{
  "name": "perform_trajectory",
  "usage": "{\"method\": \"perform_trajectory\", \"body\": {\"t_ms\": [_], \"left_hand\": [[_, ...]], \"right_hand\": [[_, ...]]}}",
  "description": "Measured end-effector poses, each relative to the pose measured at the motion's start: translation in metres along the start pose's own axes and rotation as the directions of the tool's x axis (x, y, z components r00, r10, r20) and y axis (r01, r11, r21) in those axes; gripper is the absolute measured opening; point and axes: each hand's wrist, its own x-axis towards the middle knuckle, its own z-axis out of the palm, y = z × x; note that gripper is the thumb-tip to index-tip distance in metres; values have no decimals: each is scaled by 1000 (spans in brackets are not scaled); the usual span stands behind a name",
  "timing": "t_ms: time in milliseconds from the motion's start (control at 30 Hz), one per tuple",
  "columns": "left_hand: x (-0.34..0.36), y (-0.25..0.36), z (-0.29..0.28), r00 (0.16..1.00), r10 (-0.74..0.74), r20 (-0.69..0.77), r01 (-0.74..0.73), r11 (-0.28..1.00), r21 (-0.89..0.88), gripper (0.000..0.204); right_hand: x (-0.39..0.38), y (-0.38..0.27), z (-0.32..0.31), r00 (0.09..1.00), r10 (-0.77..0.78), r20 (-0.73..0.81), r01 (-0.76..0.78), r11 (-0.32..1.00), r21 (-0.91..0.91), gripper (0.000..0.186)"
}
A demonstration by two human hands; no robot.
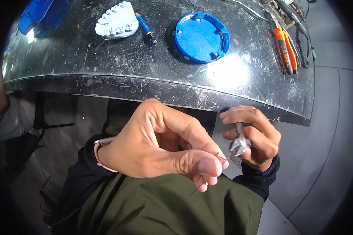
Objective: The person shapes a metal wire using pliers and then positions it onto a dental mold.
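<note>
My left hand pinches a thin metal wire between thumb and forefinger, in front of the bench edge and above my lap. One end of the wire pokes out below the thumb, and the other bends up past the fingertips. Just to the right, my right hand is wrapped round small metal pliers. Their jaws point toward me and sit right at the upper wire end; whether they grip it I cannot tell. Most of the pliers' handles are hidden by the fingers.
On the dark, scratched bench lie a white dental cast, a short blue pencil, a round blue wire spool and orange-handled pliers. A blue container stands far left, cables far right. Green cloth covers my lap.
</note>
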Motion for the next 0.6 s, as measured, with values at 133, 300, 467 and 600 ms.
{"method": "perform_trajectory", "body": {"t_ms": [133,300,467,600], "left_hand": [[0,1,4,998,-64,-20,64,998,8,11],[0,4,6,989,-146,-29,145,989,-18,11],[-4,-3,3,997,-82,11,82,997,-3,10],[-2,-9,-8,850,507,142,-470,610,638,16]], "right_hand": [[1,0,5,999,-36,7,36,999,33,35],[-1,2,8,997,-69,-26,71,990,119,37],[-3,2,18,993,-97,-70,113,955,275,39],[-5,-4,38,976,18,-216,69,918,389,38]]}}
